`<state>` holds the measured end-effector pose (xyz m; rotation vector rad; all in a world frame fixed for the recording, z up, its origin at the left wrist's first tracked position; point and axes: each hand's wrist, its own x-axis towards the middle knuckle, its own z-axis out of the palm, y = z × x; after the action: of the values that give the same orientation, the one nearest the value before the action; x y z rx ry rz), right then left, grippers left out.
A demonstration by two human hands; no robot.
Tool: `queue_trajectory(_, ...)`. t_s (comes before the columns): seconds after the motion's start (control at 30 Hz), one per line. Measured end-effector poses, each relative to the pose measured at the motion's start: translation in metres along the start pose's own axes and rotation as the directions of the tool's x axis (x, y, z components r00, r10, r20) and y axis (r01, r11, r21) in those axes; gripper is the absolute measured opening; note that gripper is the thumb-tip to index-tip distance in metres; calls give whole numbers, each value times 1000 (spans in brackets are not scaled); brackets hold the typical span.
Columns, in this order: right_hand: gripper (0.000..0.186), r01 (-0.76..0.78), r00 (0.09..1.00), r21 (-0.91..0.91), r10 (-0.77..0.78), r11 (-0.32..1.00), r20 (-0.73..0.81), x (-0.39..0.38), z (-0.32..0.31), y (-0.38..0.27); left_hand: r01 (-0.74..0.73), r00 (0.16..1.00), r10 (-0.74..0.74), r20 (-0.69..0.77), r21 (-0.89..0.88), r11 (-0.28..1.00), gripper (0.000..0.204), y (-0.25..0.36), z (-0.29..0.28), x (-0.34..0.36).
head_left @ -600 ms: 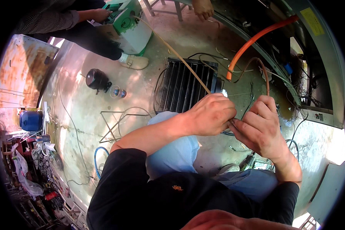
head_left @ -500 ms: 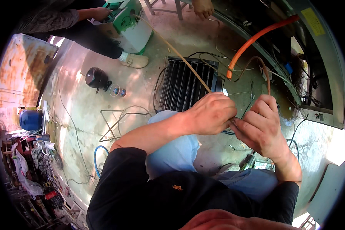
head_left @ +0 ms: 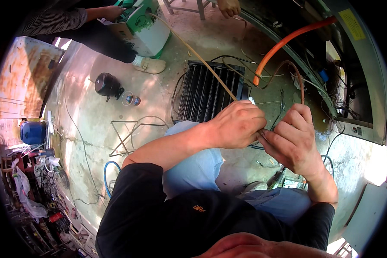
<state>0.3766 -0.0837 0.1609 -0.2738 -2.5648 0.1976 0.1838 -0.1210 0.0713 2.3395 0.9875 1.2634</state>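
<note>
My left hand (head_left: 241, 125) is closed around the lower end of a long, thin tan rod (head_left: 205, 63). The rod slopes up and left toward a green and white box. A thin copper tube (head_left: 302, 91) runs down into my closed right hand (head_left: 291, 139) from a loop beside the metal cabinet. Both sets of fingertips meet over my lap, and what is pinched there is mostly hidden by the fingers. Just beyond my left hand, a black finned condenser (head_left: 198, 92) lies on the floor.
An orange hose (head_left: 279, 43) hangs from an open metal cabinet (head_left: 367, 64) at right. A black compressor (head_left: 107, 86) and a wire frame (head_left: 124, 137) lie on the floor at left. Another person's foot (head_left: 150, 65) is beside the green and white box (head_left: 144, 38); another hand (head_left: 229, 7) shows above.
The view has shifted slightly. Both hands keep the same grip, fingertips together, with almost no movement.
</note>
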Motion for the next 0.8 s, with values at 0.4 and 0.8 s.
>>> queue_trajectory(0.4, 22, -1, 1000, 1, 1, 1000, 3, 1, 0, 0, 10, 1000, -10, 17, 2, 1000, 23, 0, -1, -1)
queue_trajectory(0.8, 22, 4, 1000, 9, -5, 1000, 31, -1, -1, 2, 11, 999, -11, 44, -5, 1000, 23, 0, -2, 0)
